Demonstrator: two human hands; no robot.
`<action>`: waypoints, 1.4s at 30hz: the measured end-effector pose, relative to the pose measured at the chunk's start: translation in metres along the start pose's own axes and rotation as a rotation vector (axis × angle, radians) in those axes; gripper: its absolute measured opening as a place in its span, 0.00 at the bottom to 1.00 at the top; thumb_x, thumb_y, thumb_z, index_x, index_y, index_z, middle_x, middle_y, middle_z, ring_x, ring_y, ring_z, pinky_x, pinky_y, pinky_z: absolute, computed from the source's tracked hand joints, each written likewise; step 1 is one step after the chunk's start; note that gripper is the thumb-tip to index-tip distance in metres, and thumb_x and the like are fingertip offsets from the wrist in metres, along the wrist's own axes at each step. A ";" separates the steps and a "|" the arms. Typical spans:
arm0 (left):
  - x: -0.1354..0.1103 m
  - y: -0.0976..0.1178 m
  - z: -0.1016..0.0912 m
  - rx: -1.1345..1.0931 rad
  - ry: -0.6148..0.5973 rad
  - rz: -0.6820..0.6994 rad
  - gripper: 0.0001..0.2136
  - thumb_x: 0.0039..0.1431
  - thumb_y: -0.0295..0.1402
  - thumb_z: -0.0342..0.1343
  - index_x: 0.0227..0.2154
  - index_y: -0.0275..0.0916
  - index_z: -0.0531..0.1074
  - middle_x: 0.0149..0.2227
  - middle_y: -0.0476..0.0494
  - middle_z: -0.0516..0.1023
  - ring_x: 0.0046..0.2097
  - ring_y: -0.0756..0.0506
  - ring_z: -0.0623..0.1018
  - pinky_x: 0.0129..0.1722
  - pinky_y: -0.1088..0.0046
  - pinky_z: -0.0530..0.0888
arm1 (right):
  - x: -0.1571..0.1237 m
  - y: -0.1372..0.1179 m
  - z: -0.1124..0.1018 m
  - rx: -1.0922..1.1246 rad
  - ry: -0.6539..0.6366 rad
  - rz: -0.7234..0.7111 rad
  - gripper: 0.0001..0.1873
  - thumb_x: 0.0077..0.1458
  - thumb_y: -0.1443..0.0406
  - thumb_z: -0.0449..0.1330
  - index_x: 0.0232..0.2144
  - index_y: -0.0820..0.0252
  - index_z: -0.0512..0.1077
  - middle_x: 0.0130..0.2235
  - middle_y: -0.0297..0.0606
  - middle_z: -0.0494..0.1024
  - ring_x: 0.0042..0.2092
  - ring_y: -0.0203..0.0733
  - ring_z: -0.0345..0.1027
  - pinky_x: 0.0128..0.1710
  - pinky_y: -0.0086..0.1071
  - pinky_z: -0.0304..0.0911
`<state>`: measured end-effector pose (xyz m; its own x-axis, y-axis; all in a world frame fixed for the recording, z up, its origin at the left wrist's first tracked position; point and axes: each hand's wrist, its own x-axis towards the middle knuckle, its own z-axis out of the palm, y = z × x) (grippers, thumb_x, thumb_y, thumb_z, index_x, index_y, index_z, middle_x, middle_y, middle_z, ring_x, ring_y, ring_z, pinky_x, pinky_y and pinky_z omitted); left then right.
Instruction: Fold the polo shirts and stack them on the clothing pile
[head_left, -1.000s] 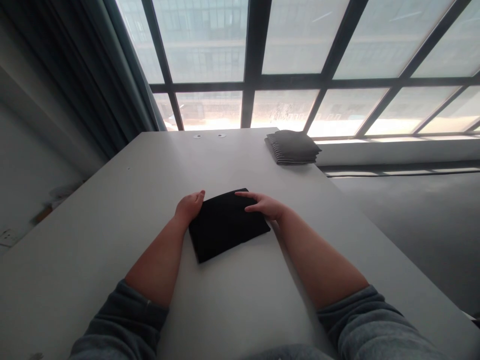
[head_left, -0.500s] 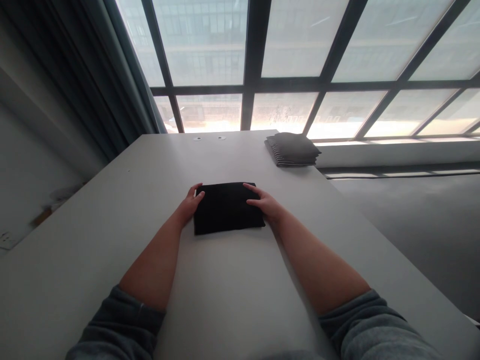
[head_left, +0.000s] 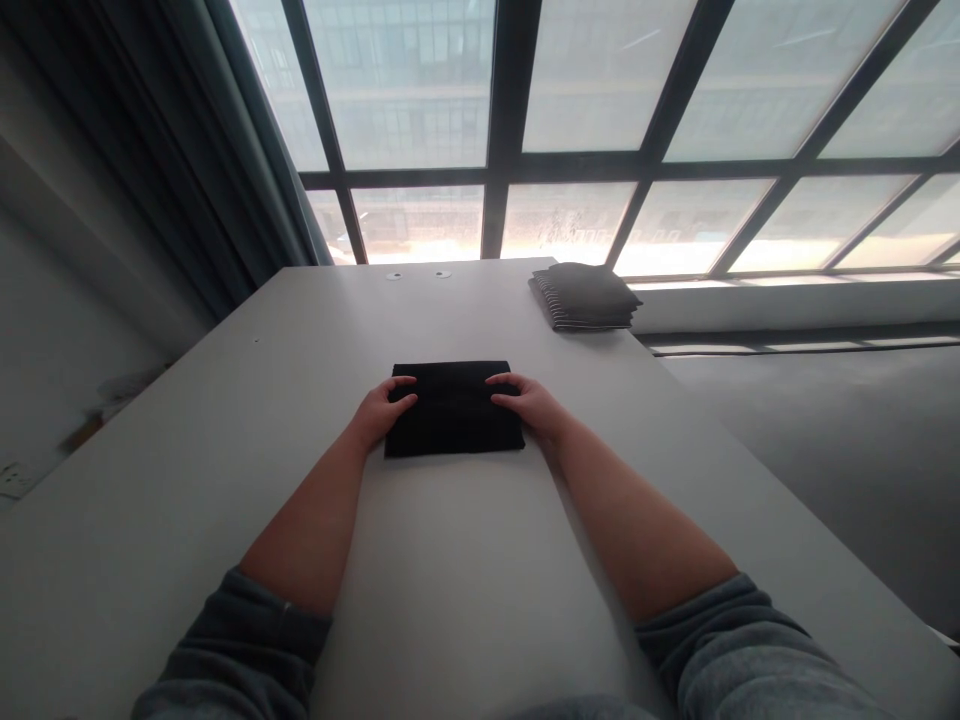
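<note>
A folded black cloth (head_left: 452, 410) lies flat and square to me on the white table (head_left: 465, 560), a little beyond the middle. My left hand (head_left: 381, 411) rests on the cloth's left edge, with fingers curled over onto the fabric. My right hand (head_left: 529, 402) sits on the right edge in the same way, fingers bent over the cloth's top. Both hands grip the cloth at its sides. Grey sleeves are pushed up on both forearms.
A stack of folded dark cloths (head_left: 585, 295) sits at the table's far right corner by the window sill. Two small round marks (head_left: 418, 275) lie at the table's far edge. A dark curtain (head_left: 172, 170) hangs at the left. The floor drops away on the right.
The black cloth was turned from a slanted position to lie square and was slid slightly farther away. Both hands moved with it and now curl over its side edges.
</note>
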<state>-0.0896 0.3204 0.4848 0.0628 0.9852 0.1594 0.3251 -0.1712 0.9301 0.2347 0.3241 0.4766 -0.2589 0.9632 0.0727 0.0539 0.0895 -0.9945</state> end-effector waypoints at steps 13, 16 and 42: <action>0.007 -0.004 0.002 0.201 0.002 -0.041 0.21 0.61 0.46 0.57 0.54 0.42 0.75 0.53 0.39 0.79 0.54 0.38 0.78 0.58 0.58 0.73 | 0.002 -0.002 0.000 -0.062 0.034 -0.015 0.30 0.52 0.55 0.68 0.57 0.54 0.75 0.54 0.39 0.79 0.52 0.46 0.73 0.57 0.42 0.68; 0.007 0.002 0.006 0.295 0.031 -0.093 0.20 0.63 0.46 0.56 0.53 0.42 0.74 0.52 0.38 0.79 0.53 0.37 0.78 0.57 0.58 0.72 | 0.002 -0.003 0.000 -0.066 -0.002 0.003 0.28 0.53 0.54 0.68 0.56 0.53 0.77 0.52 0.38 0.80 0.50 0.45 0.74 0.54 0.39 0.70; 0.012 -0.012 0.008 0.251 0.133 0.075 0.18 0.65 0.45 0.52 0.51 0.41 0.74 0.51 0.40 0.79 0.55 0.39 0.76 0.61 0.59 0.69 | 0.001 -0.005 0.003 0.040 0.050 -0.017 0.28 0.49 0.58 0.70 0.53 0.50 0.73 0.50 0.34 0.79 0.49 0.44 0.74 0.49 0.35 0.73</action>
<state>-0.0849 0.3342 0.4726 -0.0235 0.9591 0.2822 0.5490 -0.2235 0.8054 0.2316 0.3241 0.4814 -0.2106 0.9732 0.0926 0.0109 0.0970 -0.9952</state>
